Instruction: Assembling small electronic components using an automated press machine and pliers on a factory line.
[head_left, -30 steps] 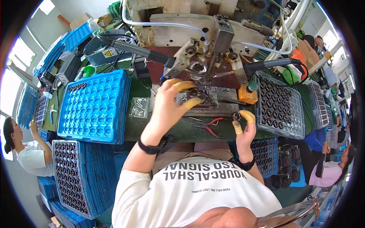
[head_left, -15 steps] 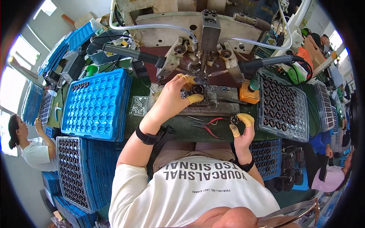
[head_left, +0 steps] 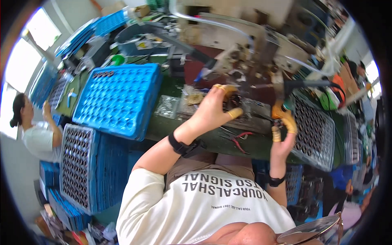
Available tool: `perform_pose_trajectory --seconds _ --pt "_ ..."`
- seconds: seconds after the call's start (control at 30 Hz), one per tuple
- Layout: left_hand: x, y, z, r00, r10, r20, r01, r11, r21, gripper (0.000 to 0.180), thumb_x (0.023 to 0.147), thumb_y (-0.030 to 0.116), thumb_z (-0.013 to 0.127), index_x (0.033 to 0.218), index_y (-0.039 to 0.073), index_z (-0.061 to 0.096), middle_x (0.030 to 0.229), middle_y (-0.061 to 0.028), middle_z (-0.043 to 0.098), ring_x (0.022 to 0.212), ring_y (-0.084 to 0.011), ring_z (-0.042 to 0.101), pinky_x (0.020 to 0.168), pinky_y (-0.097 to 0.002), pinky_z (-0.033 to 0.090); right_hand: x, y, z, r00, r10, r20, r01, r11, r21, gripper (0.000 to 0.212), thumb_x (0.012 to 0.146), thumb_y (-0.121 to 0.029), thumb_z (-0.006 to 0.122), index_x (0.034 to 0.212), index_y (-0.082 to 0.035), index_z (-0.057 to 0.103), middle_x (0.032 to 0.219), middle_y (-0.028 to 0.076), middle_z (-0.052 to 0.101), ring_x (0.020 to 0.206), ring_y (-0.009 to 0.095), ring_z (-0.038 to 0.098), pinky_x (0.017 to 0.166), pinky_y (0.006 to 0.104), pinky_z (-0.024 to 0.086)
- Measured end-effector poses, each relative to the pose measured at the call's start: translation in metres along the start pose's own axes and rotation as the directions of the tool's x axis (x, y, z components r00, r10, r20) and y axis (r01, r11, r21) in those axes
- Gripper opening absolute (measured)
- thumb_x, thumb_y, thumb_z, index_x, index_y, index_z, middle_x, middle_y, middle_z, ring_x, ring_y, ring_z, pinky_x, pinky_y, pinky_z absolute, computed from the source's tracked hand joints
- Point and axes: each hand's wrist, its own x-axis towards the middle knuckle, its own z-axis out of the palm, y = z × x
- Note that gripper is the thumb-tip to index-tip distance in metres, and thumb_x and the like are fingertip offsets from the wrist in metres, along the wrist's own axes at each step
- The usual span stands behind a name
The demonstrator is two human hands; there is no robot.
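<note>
My left hand [head_left: 217, 104], with yellow finger covers on its thumb and fingers, is closed round a dark, round, ring-like part [head_left: 234, 100]. It holds the part low at the front of the metal machine [head_left: 261, 45], over the metal base plate. My right hand [head_left: 285, 134], also in yellow finger covers, pinches another small dark part [head_left: 278, 123] between thumb and fingers. That hand is right beside the orange box [head_left: 279, 109] with a green top. Motion blur hides the fine detail of both parts and the machine's centre.
Red-handled pliers [head_left: 240, 141] lie before the base plate. To the left are a blue tray [head_left: 112, 100] with a few dark parts and a clear bag [head_left: 166, 107]. A clear tray [head_left: 314, 132] full of dark parts stands right. A co-worker [head_left: 38, 126] sits far left.
The view has swung, so the scene sits farther right and is blurred. My right hand has moved forward toward the orange box, still with its part. My left hand remains at the machine.
</note>
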Motion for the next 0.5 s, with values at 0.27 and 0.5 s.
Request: perform_pose_trajectory --seconds 0.27,0.5 --pt "-0.026 -0.006 -0.124 0.977 -0.065 0.203 0.017 0.974 0.227 0.048 0.078 0.028 0.074 0.117 0.001 0.065 0.105 -0.0207 0.066 0.098 -0.0337 0.063 0.087 -0.0404 0.050 0.005 0.070 0.004 0.996 0.023 0.087 -0.003 0.975 -0.221 0.042 0.096 -0.021 0.060 0.128 0.005 0.049 0.133 0.019 0.055 0.122 0.032 0.054 0.100 0.0371 0.044" --pt "-0.018 -0.143 -0.325 0.898 -0.421 -0.125 0.400 0.667 0.629 0.025 0.073 0.025 0.073 0.091 0.008 0.076 0.084 -0.0131 0.072 0.076 -0.0278 0.069 0.071 -0.0374 0.054 0.011 0.062 -0.002 0.984 0.107 0.140 -0.087 0.986 -0.144 0.042 0.096 -0.018 0.061 0.130 0.003 0.050 0.135 0.018 0.054 0.122 0.030 0.054 0.102 0.0369 0.042"
